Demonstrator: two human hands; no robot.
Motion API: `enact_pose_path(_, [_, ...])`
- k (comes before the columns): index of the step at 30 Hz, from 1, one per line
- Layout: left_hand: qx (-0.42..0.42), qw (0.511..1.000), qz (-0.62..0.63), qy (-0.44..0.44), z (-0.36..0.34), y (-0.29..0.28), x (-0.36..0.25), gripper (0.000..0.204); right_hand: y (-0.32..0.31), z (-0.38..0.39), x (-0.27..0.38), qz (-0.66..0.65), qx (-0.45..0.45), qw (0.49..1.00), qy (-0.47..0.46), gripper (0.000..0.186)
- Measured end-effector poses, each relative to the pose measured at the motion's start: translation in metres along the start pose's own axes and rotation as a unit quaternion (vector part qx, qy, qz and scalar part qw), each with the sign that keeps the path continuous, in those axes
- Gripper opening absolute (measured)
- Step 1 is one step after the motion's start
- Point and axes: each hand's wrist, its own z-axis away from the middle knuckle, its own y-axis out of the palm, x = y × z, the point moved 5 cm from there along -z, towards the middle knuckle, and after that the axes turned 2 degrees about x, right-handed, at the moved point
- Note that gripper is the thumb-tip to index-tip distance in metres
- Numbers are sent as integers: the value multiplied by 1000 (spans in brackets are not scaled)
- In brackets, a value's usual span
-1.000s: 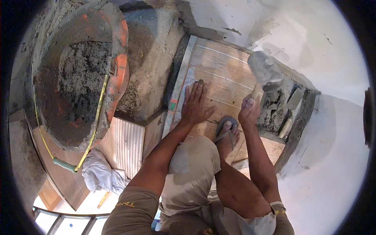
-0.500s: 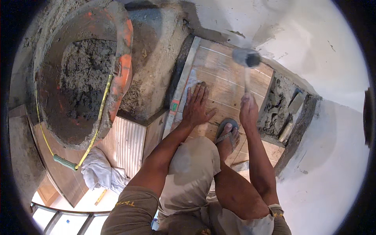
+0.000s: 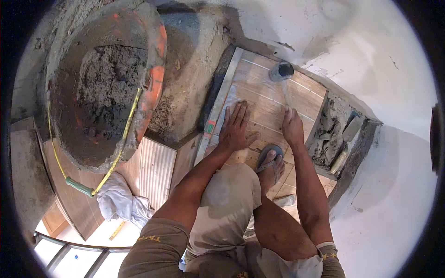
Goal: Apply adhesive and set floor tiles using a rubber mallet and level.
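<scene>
My right hand (image 3: 293, 128) is closed round the pale handle of a rubber mallet (image 3: 281, 71), whose dark head is over the far part of a wood-look tile (image 3: 264, 88). Whether the head touches the tile I cannot tell. Spread flat on the same tile, to the left, is my left hand (image 3: 235, 126), open with its fingers apart. Along the tile's left edge lies a long spirit level (image 3: 218, 104) with a green vial. My sandalled foot (image 3: 270, 164) rests on the tiles just below the hands.
At the left stands an orange, mortar-caked bucket (image 3: 157, 83) with a yellow handle. A trowel (image 3: 345, 143) lies on wet mortar (image 3: 328, 127) to the right, beside the white wall (image 3: 394, 153). A crumpled cloth (image 3: 121, 199) hangs at a tiled edge, with a ladder (image 3: 83, 255) below.
The mallet has come down toward the tile, its head now nearer me and slightly left. My left hand stays flat. The whole view has shifted slightly.
</scene>
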Motion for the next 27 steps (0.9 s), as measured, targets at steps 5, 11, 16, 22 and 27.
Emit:
enact_pose_path(5, [-34, 999, -5, 18, 3, -3, 3, 106, -18, 32, 24, -79, -43, 995, -33, 43])
enact_pose_path(11, [-22, 1000, 6, 14, -3, -4, -2, 105, -11, 23, 11, -40, -114, 985, -120, 38])
enact_pose_path(16, [-17, 1000, 16, 7, 5, -7, -7, 105, 13, -3, 3, 84, -41, 995, -14, 45])
enact_pose_path(22, [-21, 1000, 15, 0, -3, -8, -3, 104, 8, 7, 12, -7, 18, 1000, 9, 48])
enact_pose_path(27, [-23, 1000, 4, -2, -1, -8, 4, 104, -10, 38, 16, -101, -41, 994, -14, 48])
